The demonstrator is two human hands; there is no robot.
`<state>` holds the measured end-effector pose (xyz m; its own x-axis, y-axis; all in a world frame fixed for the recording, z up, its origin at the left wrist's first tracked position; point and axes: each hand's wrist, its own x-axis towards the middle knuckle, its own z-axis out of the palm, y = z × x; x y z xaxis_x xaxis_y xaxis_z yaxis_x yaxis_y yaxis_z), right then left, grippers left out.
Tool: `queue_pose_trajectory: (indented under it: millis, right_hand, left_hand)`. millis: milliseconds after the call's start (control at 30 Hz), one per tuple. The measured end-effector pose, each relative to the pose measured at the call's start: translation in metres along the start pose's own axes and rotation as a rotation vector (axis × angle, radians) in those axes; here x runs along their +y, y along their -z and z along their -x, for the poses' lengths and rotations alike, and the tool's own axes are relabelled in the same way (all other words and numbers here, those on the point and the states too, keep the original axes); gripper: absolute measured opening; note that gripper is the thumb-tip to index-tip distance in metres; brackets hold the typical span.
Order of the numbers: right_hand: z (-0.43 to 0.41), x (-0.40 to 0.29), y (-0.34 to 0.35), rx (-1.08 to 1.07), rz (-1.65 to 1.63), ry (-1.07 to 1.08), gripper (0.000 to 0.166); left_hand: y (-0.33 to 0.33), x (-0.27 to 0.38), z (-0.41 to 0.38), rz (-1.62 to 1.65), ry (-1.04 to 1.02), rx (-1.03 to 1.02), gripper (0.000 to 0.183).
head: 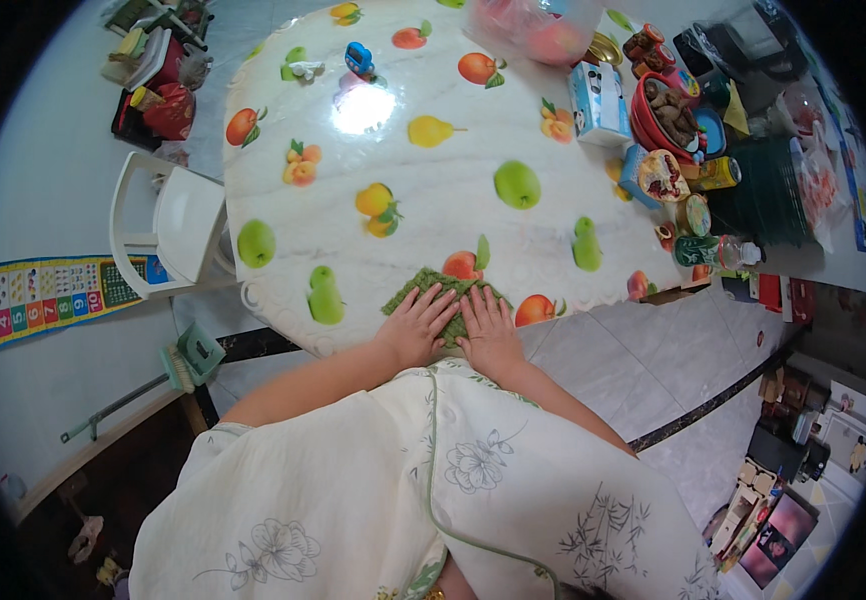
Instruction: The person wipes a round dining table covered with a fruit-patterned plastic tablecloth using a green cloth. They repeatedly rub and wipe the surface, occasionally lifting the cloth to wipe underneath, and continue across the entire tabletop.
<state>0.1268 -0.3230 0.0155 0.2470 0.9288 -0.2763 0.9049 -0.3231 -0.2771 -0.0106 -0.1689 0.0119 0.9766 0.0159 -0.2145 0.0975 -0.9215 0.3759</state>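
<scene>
A folded green knitted cloth (433, 296) lies near the front edge of a table with a fruit-printed cover (433, 195). My left hand (416, 324) rests palm down on the cloth's left part, fingers spread. Beside it, my right hand (491, 330) presses flat on the right part, its fingers slightly apart. The two thumbs come close together over the middle of the cloth. The palms hide some of the cloth.
Far back lie a small blue device (359, 58) and a crumpled white tissue (305, 70). Along the right side stand a tissue box (599, 105), a red bowl (662, 120), a cut pomegranate (662, 176) and a plastic bottle (714, 252). A white chair (178, 225) is at the left.
</scene>
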Motion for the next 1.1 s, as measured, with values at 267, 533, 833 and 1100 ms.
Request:
queue_pose_trajectory:
  millis: [267,533,833,1100]
  right_hand:
    - [-0.01,-0.002,0.002,-0.031,-0.013,0.007,0.075]
    - [-0.038,0.005,0.012,0.025,-0.011,0.012,0.077]
    - [-0.098,0.03,0.023,0.003,0.13,0.014,0.075]
    - [-0.165,0.052,0.048,-0.039,0.177,-0.027,0.072]
  left_hand:
    - [0.007,-0.006,-0.001,0.007,0.024,-0.043,0.068]
    - [0.016,-0.027,-0.023,-0.034,0.032,-0.043,0.066]
    - [0.037,-0.062,-0.064,-0.059,0.118,-0.014,0.063]
    - [0.054,-0.103,-0.105,-0.079,0.186,0.081,0.06]
